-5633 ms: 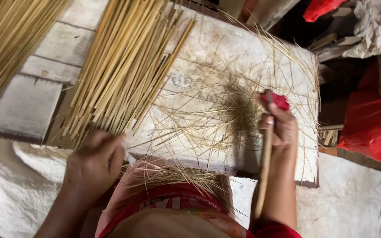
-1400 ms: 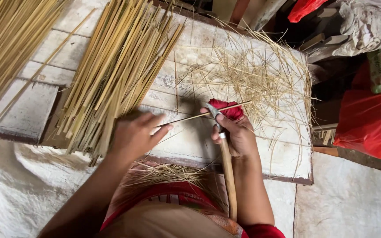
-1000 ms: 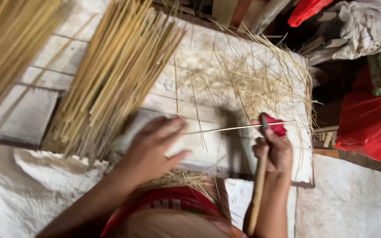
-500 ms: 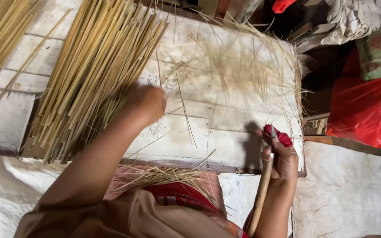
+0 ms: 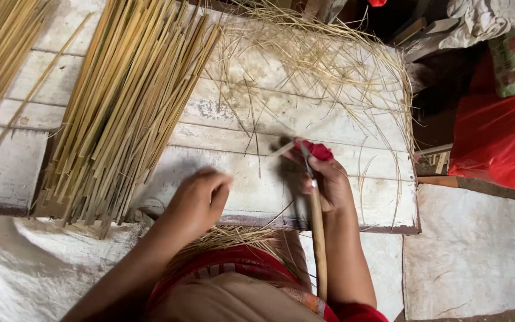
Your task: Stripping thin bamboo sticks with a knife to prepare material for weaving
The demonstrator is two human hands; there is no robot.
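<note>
Nearest the camera, a tuft of thin straw-coloured shavings lies across the person's lap, just below the near edge of the table, a low platform of whitewashed planks. The right hand is closed around a long-handled knife whose wooden handle runs back along the forearm toward six o'clock; its fingers, one wrapped in red cloth, also seem to pinch a thin pale sliver at the blade, though blur hides the exact contact. The left hand rests on the planks at about nine o'clock of the right one, fingers curled loosely; whether they grip anything I cannot tell. Just beyond it, toward ten o'clock, lies the bundle of bamboo splints, fanned lengthwise away from the person. These splints look light, stiff along the grain yet springy, with splintery edges that could cut; one is probably best taken near its close end, between thumb and fingertips. Farther off, at twelve to one o'clock, a tangle of fine shavings covers the planks, and a red plastic bag sits off the table at three o'clock.
</note>
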